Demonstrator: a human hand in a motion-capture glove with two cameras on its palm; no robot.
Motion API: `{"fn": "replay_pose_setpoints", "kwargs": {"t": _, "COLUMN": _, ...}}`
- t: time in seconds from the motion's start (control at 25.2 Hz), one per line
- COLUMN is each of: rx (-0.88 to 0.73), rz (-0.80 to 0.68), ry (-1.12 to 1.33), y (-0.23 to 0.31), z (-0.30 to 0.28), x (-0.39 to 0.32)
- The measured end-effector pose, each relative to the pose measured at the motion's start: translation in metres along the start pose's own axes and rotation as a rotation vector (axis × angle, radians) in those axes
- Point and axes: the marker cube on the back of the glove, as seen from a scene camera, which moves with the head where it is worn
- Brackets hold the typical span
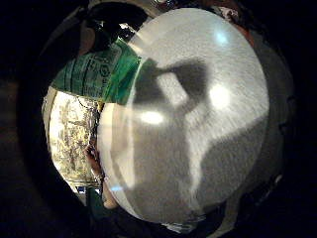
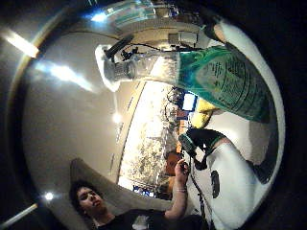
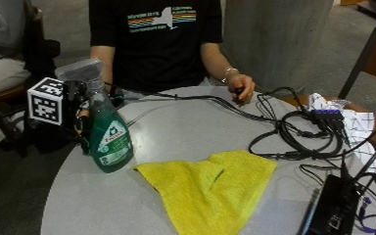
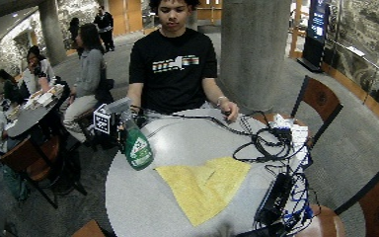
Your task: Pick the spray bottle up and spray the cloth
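A green spray bottle [image 3: 111, 142] with a pale trigger head stands slightly tilted near the table's left edge. I cannot tell whether its base touches the tabletop. My gloved right hand [image 3: 81, 111] grips the bottle at its neck from the side away from the cloth. Both palm views show the bottle close up: its label [image 1: 99, 72], and its body and head [image 2: 220, 81]. A yellow cloth [image 3: 211, 188] lies crumpled flat on the table to the right of the bottle, apart from it. In the wide outside view the bottle [image 4: 137, 148] is left of the cloth [image 4: 203, 185].
The round grey table [image 3: 194, 127] carries a tangle of black cables [image 3: 298, 132] on its right, a black box [image 3: 331, 205] at the front right, and a white checked cloth [image 3: 357, 122]. The person's bare hand [image 3: 240, 88] rests at the far edge.
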Motion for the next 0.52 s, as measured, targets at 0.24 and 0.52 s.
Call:
{"fn": "replay_pose_setpoints", "kwargs": {"t": 0.24, "rx": -0.015, "rz": 0.004, "ry": -0.010, "y": -0.017, "z": 0.013, "x": 0.004}}
{"fn": "replay_pose_setpoints", "kwargs": {"t": 0.52, "rx": -0.037, "rz": 0.016, "ry": 0.000, "y": -0.038, "z": 0.028, "x": 0.006}}
